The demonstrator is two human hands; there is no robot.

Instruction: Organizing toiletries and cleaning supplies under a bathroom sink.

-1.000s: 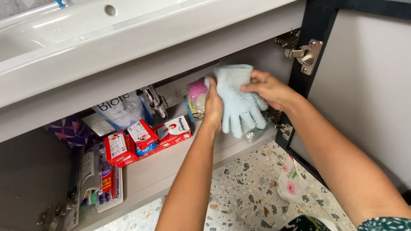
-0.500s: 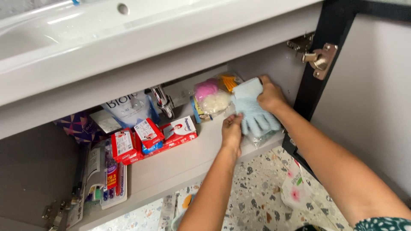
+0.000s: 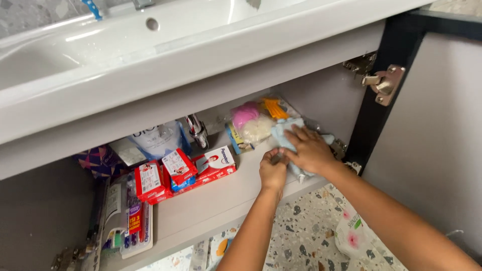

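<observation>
A light blue glove (image 3: 281,131) lies on the cabinet shelf (image 3: 211,200) at the right end, near the cabinet's side wall. My right hand (image 3: 310,149) rests flat on top of it and covers most of it. Just left of that, my left hand (image 3: 273,169) has its fingers curled at the glove's front edge. Whether it grips the glove or a clear wrapper under it, I cannot tell. Behind the glove sits a clear bag (image 3: 253,122) with a pink and a white bath puff and something orange.
Red toothpaste boxes (image 3: 173,170) lie mid-shelf, toothbrush packs (image 3: 125,221) at the left, a white refill pouch (image 3: 158,140) and a chrome drain pipe (image 3: 197,131) behind. A white sink (image 3: 125,55) overhangs above. The open door (image 3: 427,125) stands right; a plastic bag (image 3: 351,236) lies on speckled floor.
Both hands brought the blue glove down from in front of the cabinet onto the right end of the shelf. My right hand went from pinching it to lying flat on it.
</observation>
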